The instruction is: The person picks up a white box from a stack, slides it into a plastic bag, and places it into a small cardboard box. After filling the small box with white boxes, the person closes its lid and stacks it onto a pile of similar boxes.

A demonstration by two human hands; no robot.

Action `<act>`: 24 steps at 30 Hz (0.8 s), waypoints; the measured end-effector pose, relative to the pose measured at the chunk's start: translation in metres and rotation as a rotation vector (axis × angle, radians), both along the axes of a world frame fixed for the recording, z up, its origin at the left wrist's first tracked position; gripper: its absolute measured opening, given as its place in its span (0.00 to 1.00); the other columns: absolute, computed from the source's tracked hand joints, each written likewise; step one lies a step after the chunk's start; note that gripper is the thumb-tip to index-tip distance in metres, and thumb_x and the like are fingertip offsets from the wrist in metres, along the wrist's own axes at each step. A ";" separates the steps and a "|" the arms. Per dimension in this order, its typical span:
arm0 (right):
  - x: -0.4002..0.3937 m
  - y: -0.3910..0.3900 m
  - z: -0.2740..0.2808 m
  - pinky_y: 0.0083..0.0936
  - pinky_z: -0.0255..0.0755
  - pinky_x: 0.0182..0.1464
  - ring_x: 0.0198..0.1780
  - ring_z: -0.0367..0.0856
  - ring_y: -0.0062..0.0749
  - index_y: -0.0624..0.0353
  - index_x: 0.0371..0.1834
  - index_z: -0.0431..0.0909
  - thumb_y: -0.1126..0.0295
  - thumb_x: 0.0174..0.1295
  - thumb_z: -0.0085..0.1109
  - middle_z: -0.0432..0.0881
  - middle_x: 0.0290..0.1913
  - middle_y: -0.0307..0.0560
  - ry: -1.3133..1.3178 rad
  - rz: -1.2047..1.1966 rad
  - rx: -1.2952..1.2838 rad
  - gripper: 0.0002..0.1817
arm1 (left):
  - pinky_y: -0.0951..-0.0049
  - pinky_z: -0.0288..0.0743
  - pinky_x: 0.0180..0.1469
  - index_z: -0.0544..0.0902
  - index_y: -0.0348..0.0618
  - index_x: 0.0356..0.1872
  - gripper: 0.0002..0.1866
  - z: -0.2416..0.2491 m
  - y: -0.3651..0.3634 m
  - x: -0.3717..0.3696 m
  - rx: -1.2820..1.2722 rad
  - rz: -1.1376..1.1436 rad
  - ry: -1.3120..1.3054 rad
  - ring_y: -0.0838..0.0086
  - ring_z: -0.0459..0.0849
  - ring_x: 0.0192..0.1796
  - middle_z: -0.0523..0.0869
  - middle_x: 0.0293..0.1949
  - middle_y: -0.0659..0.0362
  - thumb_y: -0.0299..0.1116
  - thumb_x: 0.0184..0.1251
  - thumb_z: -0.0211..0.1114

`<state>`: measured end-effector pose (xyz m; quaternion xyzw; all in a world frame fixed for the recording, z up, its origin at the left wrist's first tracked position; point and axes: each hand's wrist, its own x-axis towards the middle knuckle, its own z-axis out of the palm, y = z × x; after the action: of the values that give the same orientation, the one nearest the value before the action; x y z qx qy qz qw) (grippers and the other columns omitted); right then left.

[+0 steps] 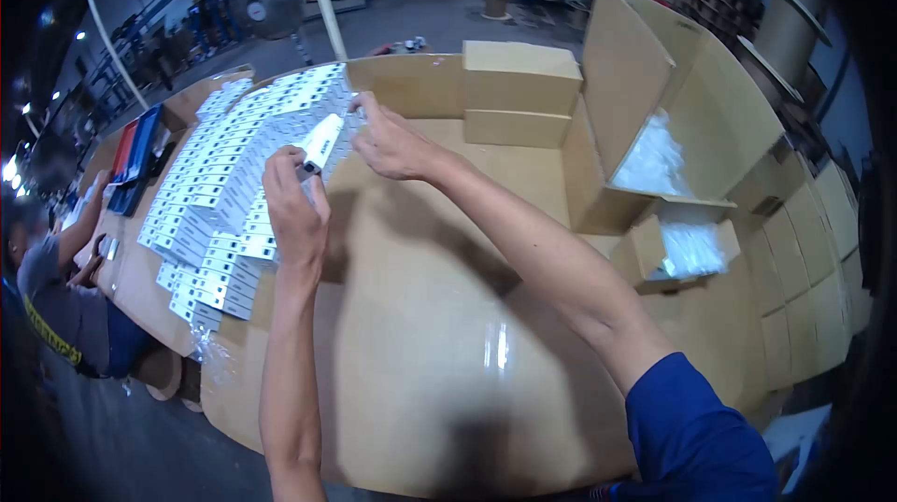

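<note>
My left hand [297,194] grips a small white box [322,141] with printing on its side and a dark spot at its near end. The box is tilted, its far end pointing up and to the right. Close to that far end, my right hand [385,140] has its fingers pinched together. What they hold, if anything, is too small to make out. Just left of both hands stand tightly packed rows of similar white boxes [220,180], stacked in layers on the cardboard-covered table [411,362].
Closed cardboard boxes [519,91] stand at the table's back edge. To the right, an open carton [645,82] and a smaller open box [640,250] hold clear plastic bags [691,248]. At left, another person [70,287] works beside blue and red trays [138,161].
</note>
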<state>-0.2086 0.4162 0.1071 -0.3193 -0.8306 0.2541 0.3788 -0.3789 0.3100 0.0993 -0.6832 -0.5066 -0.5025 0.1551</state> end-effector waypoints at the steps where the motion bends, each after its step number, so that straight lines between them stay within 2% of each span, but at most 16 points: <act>1: 0.010 -0.014 0.009 0.48 0.78 0.54 0.50 0.84 0.53 0.57 0.74 0.55 0.67 0.73 0.59 0.79 0.50 0.65 0.044 0.014 -0.121 0.31 | 0.54 0.73 0.60 0.75 0.33 0.50 0.18 0.004 -0.007 0.013 -0.004 0.005 -0.021 0.47 0.79 0.57 0.80 0.53 0.45 0.13 0.59 0.64; 4: 0.055 -0.057 0.037 0.38 0.84 0.40 0.41 0.85 0.35 0.50 0.81 0.50 0.58 0.76 0.60 0.81 0.47 0.57 0.207 0.160 -0.574 0.37 | 0.54 0.74 0.59 0.75 0.33 0.50 0.17 0.012 -0.022 0.056 0.068 -0.040 0.049 0.48 0.80 0.57 0.80 0.54 0.45 0.13 0.60 0.65; 7: 0.091 -0.070 0.041 0.26 0.83 0.28 0.38 0.85 0.29 0.46 0.84 0.49 0.60 0.77 0.59 0.81 0.46 0.52 0.408 0.223 -0.578 0.38 | 0.55 0.75 0.59 0.76 0.35 0.49 0.19 0.019 -0.036 0.095 0.008 -0.082 0.006 0.49 0.81 0.57 0.81 0.53 0.45 0.13 0.57 0.69; 8: 0.104 -0.076 0.044 0.25 0.84 0.27 0.37 0.85 0.28 0.48 0.82 0.53 0.61 0.77 0.59 0.81 0.46 0.50 0.431 0.269 -0.561 0.35 | 0.55 0.75 0.60 0.76 0.35 0.49 0.20 0.020 -0.041 0.108 -0.021 -0.121 -0.033 0.49 0.81 0.57 0.82 0.53 0.45 0.13 0.56 0.70; 9: 0.114 -0.081 0.044 0.25 0.84 0.27 0.36 0.85 0.28 0.48 0.81 0.54 0.63 0.77 0.59 0.81 0.46 0.50 0.422 0.271 -0.512 0.34 | 0.55 0.75 0.60 0.76 0.36 0.48 0.20 0.022 -0.046 0.120 0.030 -0.065 0.082 0.49 0.81 0.56 0.82 0.52 0.46 0.13 0.55 0.72; 10: 0.126 -0.087 0.043 0.25 0.84 0.27 0.35 0.85 0.28 0.49 0.81 0.56 0.64 0.76 0.59 0.82 0.46 0.49 0.412 0.270 -0.465 0.33 | 0.56 0.75 0.59 0.76 0.37 0.47 0.21 0.023 -0.050 0.134 0.036 -0.081 0.087 0.51 0.82 0.56 0.82 0.51 0.46 0.14 0.54 0.74; 12: 0.154 -0.098 0.040 0.29 0.84 0.26 0.34 0.85 0.31 0.51 0.75 0.65 0.67 0.72 0.58 0.82 0.46 0.52 0.425 0.289 -0.461 0.28 | 0.57 0.75 0.59 0.76 0.37 0.47 0.22 0.025 -0.064 0.163 -0.031 -0.150 0.050 0.52 0.82 0.55 0.82 0.51 0.47 0.16 0.52 0.76; 13: 0.168 -0.104 0.040 0.29 0.84 0.26 0.35 0.86 0.33 0.57 0.65 0.74 0.69 0.70 0.58 0.82 0.47 0.54 0.419 0.238 -0.402 0.20 | 0.58 0.75 0.58 0.76 0.38 0.48 0.25 0.027 -0.071 0.175 -0.021 -0.180 0.064 0.53 0.82 0.55 0.82 0.50 0.47 0.16 0.50 0.79; 14: 0.185 -0.110 0.039 0.29 0.86 0.27 0.35 0.87 0.34 0.60 0.61 0.77 0.70 0.71 0.57 0.82 0.47 0.54 0.399 0.223 -0.404 0.17 | 0.60 0.76 0.52 0.76 0.37 0.46 0.18 0.031 -0.079 0.189 -0.020 -0.232 0.092 0.56 0.82 0.50 0.81 0.49 0.49 0.23 0.59 0.77; 16: 0.236 -0.130 0.050 0.29 0.89 0.28 0.35 0.88 0.37 0.66 0.53 0.81 0.71 0.71 0.55 0.82 0.48 0.55 0.357 0.192 -0.413 0.13 | 0.66 0.75 0.50 0.76 0.36 0.46 0.14 0.024 -0.086 0.215 -0.045 -0.540 -0.103 0.64 0.80 0.48 0.80 0.46 0.51 0.36 0.74 0.68; 17: 0.254 -0.138 0.059 0.30 0.90 0.29 0.36 0.89 0.38 0.67 0.53 0.80 0.71 0.70 0.54 0.82 0.47 0.56 0.310 0.166 -0.392 0.13 | 0.70 0.71 0.47 0.74 0.36 0.44 0.16 0.011 -0.081 0.223 -0.041 -0.529 -0.224 0.70 0.77 0.45 0.78 0.45 0.53 0.42 0.82 0.55; 18: 0.268 -0.143 0.063 0.28 0.89 0.27 0.38 0.90 0.38 0.68 0.50 0.81 0.72 0.70 0.54 0.84 0.44 0.54 0.284 0.147 -0.413 0.12 | 0.71 0.67 0.44 0.73 0.37 0.39 0.16 0.010 -0.081 0.234 -0.077 -0.433 -0.307 0.73 0.73 0.40 0.75 0.39 0.56 0.40 0.84 0.50; 20: 0.296 -0.161 0.082 0.34 0.88 0.33 0.37 0.90 0.43 0.67 0.45 0.83 0.73 0.68 0.54 0.87 0.41 0.56 0.326 0.162 -0.425 0.11 | 0.72 0.64 0.38 0.71 0.38 0.34 0.16 -0.001 -0.081 0.254 -0.211 -0.378 -0.361 0.75 0.70 0.35 0.74 0.32 0.60 0.37 0.83 0.49; 22: 0.319 -0.159 0.082 0.38 0.85 0.40 0.37 0.89 0.48 0.66 0.43 0.84 0.73 0.65 0.55 0.87 0.39 0.58 0.179 0.158 -0.184 0.11 | 0.72 0.61 0.32 0.69 0.37 0.29 0.19 -0.010 -0.088 0.288 -0.249 -0.400 -0.357 0.75 0.67 0.28 0.69 0.23 0.62 0.37 0.83 0.48; 23: 0.328 -0.157 0.082 0.41 0.84 0.44 0.38 0.89 0.51 0.66 0.42 0.85 0.74 0.64 0.55 0.88 0.39 0.60 0.104 0.163 -0.063 0.10 | 0.70 0.57 0.27 0.70 0.36 0.26 0.21 -0.009 -0.094 0.299 -0.163 -0.405 -0.171 0.76 0.64 0.23 0.67 0.20 0.61 0.38 0.83 0.48; 24: 0.341 -0.158 0.084 0.42 0.82 0.46 0.39 0.88 0.53 0.65 0.41 0.85 0.74 0.63 0.55 0.88 0.39 0.60 0.131 0.164 0.020 0.10 | 0.69 0.56 0.26 0.69 0.35 0.23 0.23 -0.002 -0.100 0.317 -0.118 -0.465 -0.204 0.77 0.64 0.22 0.67 0.19 0.59 0.38 0.82 0.47</act>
<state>0.1322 0.2583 0.1909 -0.2290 -0.8300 0.2964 0.4133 -0.0617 0.2099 0.0973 -0.7349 -0.3776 -0.5605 -0.0566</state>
